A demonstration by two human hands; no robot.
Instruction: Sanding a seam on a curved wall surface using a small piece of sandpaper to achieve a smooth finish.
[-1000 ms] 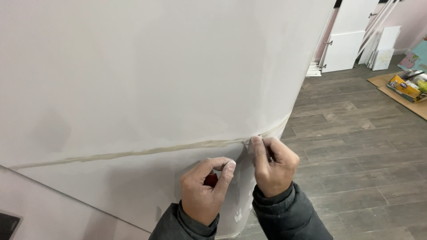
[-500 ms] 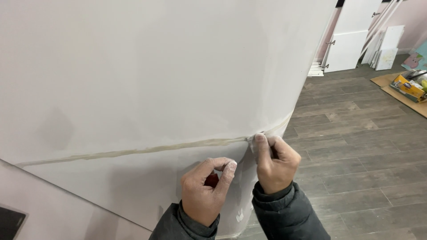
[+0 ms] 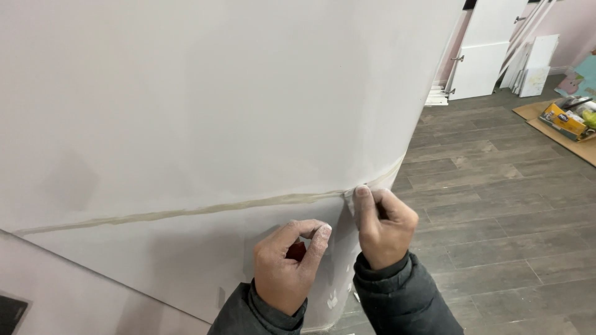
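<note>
So there's a thin yellowish strip of tape (image 3: 205, 209) running along the white wall (image 3: 217, 93), sloping up from the lower left toward the wall's outer corner on the right. The loose end of it sits right at that corner, and that's where the right hand (image 3: 382, 226) is: thumb and forefinger pinched shut on the tape end, the rest of the fingers curled in, thumb pressed against the wall edge.

The left hand (image 3: 288, 263) is just below and to the left, close to the right one but not touching it. Its grip is a loose curl, thumb and forefinger bent toward each other, with something small and red (image 3: 297, 250) tucked inside. Can't tell what the red thing is, it's mostly hidden. Fingertips are dusted white. Both arms are in dark grey jacket sleeves (image 3: 403, 301).

Further out, grey wood-plank floor (image 3: 496, 205) to the right, white doors and panels (image 3: 490, 56) leaning up at the far end, and a flat piece of cardboard (image 3: 546, 124) with a yellow package (image 3: 562, 119) on it.
</note>
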